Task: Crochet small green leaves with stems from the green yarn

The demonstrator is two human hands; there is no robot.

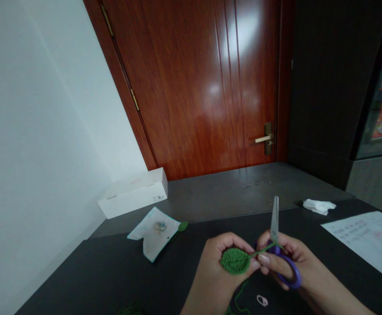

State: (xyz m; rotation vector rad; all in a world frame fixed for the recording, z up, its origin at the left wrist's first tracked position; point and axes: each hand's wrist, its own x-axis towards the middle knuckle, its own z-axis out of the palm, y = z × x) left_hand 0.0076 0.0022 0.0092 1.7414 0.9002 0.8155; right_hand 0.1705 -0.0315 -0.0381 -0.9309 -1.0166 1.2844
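Observation:
A green crocheted leaf [235,261] rests in my left hand [220,262], whose fingers are closed around it. From the leaf's tip a strand of green yarn [262,250] runs across to my right hand [285,258]. That hand grips scissors [275,223] with purple handles, their blades together and pointing up and away from me. My thumb and fingertips meet the left hand's fingertips near the strand. Below the hands more green yarn trails down onto the dark table, beside a small pale pink stitch marker [262,300].
A white box [134,192] stands against the wall at the back left. Before it lies a blue-edged white cloth or paper [156,234], with a small green leaf [183,226] at its corner. To the right are a crumpled tissue [318,206] and a printed sheet [371,243].

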